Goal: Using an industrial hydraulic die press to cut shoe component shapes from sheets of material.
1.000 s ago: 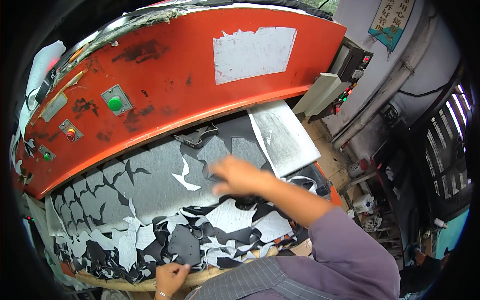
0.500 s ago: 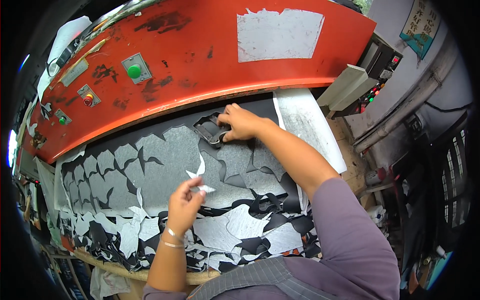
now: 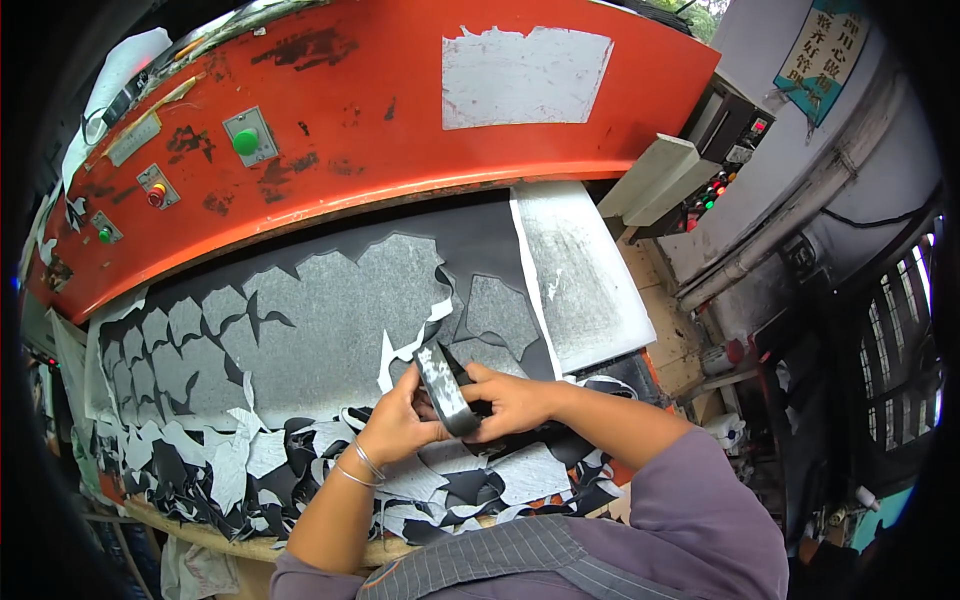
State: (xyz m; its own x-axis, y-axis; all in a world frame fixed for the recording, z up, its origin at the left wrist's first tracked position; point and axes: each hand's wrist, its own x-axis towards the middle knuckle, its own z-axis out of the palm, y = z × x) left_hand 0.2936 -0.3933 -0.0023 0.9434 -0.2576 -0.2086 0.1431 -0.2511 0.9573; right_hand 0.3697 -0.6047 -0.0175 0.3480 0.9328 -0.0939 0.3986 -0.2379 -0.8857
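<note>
A dark metal cutting die (image 3: 446, 388) is tipped up on its edge between my hands, above the near side of the sheet. My right hand (image 3: 512, 402) grips it from the right. My left hand (image 3: 402, 425) closes on its left side, fingertips against the wall. Inside the die, the contents are hidden from this angle. A thin white-backed offcut strip (image 3: 436, 315) lies just beyond the die, curling over the sheet. Beneath is a black sheet (image 3: 480, 235) with many cut-out shapes that expose a grey speckled surface (image 3: 350, 300).
An orange press beam (image 3: 350, 130) with push buttons spans the far side. Black and white offcuts (image 3: 240, 460) heap along the near edge. A white board (image 3: 580, 280) lies at the right, near a control box (image 3: 735, 120) with lit lamps.
My right hand has brought the cutting die from the sheet's far side toward me and turned it on edge. My left hand has moved right and now grips it too. The view has shifted slightly.
</note>
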